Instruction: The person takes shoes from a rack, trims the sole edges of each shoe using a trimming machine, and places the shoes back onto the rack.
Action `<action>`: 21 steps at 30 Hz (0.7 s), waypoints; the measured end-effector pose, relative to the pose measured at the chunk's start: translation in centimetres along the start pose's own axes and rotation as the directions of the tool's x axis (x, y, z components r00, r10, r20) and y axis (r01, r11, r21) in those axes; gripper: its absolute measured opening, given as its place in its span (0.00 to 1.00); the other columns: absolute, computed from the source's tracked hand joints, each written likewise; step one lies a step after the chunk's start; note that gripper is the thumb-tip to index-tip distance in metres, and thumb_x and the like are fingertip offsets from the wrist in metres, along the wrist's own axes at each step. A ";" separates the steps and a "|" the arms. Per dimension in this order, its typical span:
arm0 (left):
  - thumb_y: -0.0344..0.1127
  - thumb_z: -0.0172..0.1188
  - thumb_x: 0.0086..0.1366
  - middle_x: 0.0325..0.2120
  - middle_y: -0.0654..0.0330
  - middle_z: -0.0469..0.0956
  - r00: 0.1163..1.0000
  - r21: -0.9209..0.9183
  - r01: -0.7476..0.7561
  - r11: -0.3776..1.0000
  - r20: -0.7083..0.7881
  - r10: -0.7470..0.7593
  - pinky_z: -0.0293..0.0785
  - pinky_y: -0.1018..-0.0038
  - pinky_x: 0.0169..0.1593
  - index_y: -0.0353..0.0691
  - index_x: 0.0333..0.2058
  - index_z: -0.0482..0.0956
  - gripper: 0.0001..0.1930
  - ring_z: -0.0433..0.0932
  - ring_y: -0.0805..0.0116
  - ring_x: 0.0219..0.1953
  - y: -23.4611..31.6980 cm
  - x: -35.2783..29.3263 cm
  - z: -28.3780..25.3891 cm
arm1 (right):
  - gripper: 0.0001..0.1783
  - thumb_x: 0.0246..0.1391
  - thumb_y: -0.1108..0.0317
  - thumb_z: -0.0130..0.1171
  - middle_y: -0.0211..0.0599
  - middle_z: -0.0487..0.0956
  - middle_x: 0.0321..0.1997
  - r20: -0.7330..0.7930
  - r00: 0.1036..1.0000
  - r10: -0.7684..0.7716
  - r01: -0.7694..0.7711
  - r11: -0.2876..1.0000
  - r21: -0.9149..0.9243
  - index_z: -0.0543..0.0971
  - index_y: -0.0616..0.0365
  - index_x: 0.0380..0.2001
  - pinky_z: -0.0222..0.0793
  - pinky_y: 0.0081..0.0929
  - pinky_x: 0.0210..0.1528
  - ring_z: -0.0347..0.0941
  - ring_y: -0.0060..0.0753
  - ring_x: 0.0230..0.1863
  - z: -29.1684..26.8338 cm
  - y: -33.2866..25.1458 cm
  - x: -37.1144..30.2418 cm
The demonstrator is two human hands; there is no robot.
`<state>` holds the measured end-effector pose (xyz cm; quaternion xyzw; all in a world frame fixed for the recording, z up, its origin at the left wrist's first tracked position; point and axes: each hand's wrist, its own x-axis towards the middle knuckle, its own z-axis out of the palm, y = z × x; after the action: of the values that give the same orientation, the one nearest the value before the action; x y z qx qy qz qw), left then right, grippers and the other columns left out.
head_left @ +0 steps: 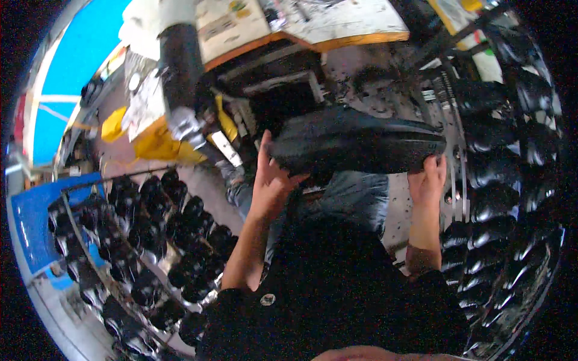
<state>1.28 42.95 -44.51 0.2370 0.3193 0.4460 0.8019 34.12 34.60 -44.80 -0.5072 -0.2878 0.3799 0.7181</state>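
In front of my body I hold a long black boot [355, 141] sideways in both hands; its exact shape is blurred and dark. My left hand [274, 183] grips its left end from below, the index finger stretched up along the side and the thumb pointing right beneath it. At the right end, my right hand [427, 177] closes its fingers on the lower edge. Part of the fingers of each hand is hidden behind the boot.
A rack of glossy black footwear [144, 228] stands at the left, and another rack of black footwear [494, 192] rises close on the right. Ahead is a worn workbench [361, 39] with an orange edge. A machine with a dark column [183, 66] stands left of it.
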 end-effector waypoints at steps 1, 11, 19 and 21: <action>0.41 0.74 0.54 0.69 0.47 0.56 0.993 0.093 -0.119 0.989 -0.010 0.120 0.60 0.61 0.68 0.39 0.72 0.45 0.55 0.62 0.53 0.67 0.9 -0.4 0.5 | 0.36 0.58 0.58 0.65 0.43 0.71 0.62 0.046 0.980 0.193 -0.198 0.946 0.255 0.64 0.62 0.64 0.63 0.43 0.66 0.70 0.44 0.62 -0.5 1.6 -0.2; 0.23 0.71 0.52 0.65 0.53 0.63 0.951 0.370 -0.259 0.892 -0.065 0.302 0.65 0.63 0.65 0.36 0.70 0.53 0.49 0.68 0.59 0.63 3.7 -4.0 -2.3 | 0.41 0.53 0.54 0.70 0.36 0.72 0.63 0.094 0.934 0.344 -0.356 0.893 0.274 0.63 0.54 0.66 0.73 0.45 0.58 0.72 0.46 0.60 1.4 4.5 1.7; 0.23 0.72 0.49 0.58 0.57 0.70 0.940 0.105 -0.279 0.955 -0.172 0.294 0.73 0.63 0.58 0.40 0.68 0.57 0.48 0.74 0.61 0.57 2.4 -3.7 -6.6 | 0.56 0.40 0.52 0.78 0.43 0.73 0.62 0.215 0.952 0.217 -0.203 0.975 -0.086 0.60 0.61 0.68 0.68 0.40 0.64 0.70 0.42 0.62 7.0 1.0 4.9; 0.27 0.73 0.49 0.60 0.54 0.69 0.903 0.081 -0.389 0.918 -0.163 0.397 0.71 0.61 0.60 0.40 0.69 0.56 0.49 0.73 0.58 0.58 2.6 -3.2 -6.9 | 0.56 0.39 0.54 0.78 0.44 0.73 0.61 0.292 0.931 0.220 -0.161 0.963 -0.215 0.59 0.61 0.67 0.67 0.40 0.65 0.70 0.42 0.62 8.5 1.0 5.9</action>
<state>-6.45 42.10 -46.49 0.2747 0.3449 0.6102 0.6582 30.28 44.10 -42.84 -0.5312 -0.3816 0.4950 0.5720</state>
